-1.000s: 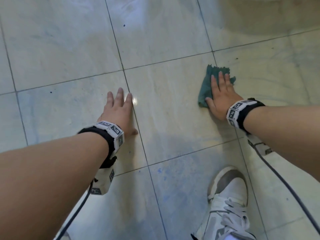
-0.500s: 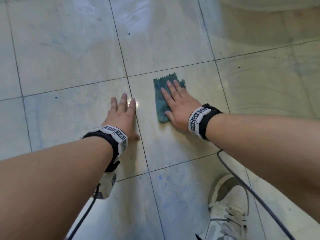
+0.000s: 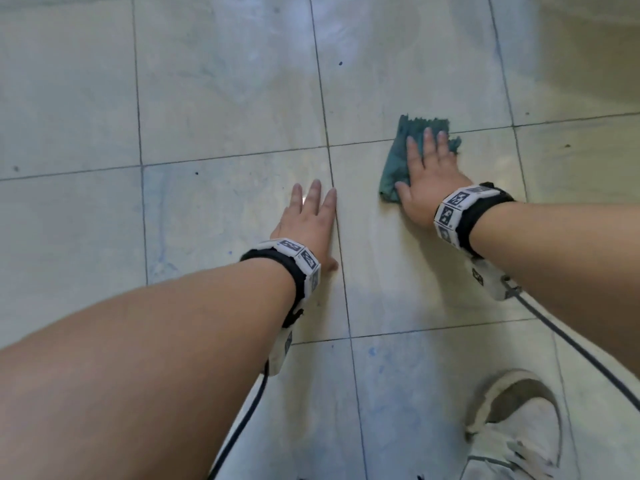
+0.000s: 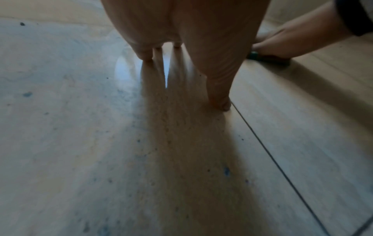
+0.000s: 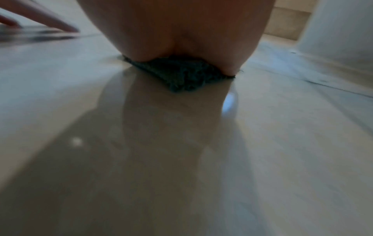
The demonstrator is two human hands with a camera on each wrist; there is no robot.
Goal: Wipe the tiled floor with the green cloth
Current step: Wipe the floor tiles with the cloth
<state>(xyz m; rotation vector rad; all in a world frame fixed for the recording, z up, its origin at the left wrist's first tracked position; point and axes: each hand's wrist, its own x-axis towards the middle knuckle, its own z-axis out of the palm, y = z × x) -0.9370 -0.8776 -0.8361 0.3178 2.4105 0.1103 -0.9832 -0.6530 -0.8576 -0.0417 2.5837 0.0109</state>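
The green cloth (image 3: 398, 157) lies folded on the pale tiled floor (image 3: 225, 109), right of centre in the head view. My right hand (image 3: 427, 174) presses flat on it with straight fingers, the cloth sticking out past the fingertips and to the left. In the right wrist view the cloth (image 5: 181, 76) bulges from under my palm. My left hand (image 3: 310, 220) rests flat on the floor beside a grout line, fingers straight, holding nothing. The left wrist view shows that left hand (image 4: 181, 52) on the tile and the right hand (image 4: 298, 39) on the cloth (image 4: 262, 57) beyond it.
A white sneaker (image 3: 512, 427) stands on the floor at the lower right. Cables (image 3: 571, 344) trail from both wrist units across the tiles. Small dark specks and blue smudges (image 3: 372, 351) mark the floor. A white rounded object (image 5: 343, 28) stands to the far right.
My right hand slid the cloth left towards the left hand, then back to the right and slightly farther away. The left hand stayed planted on the floor.
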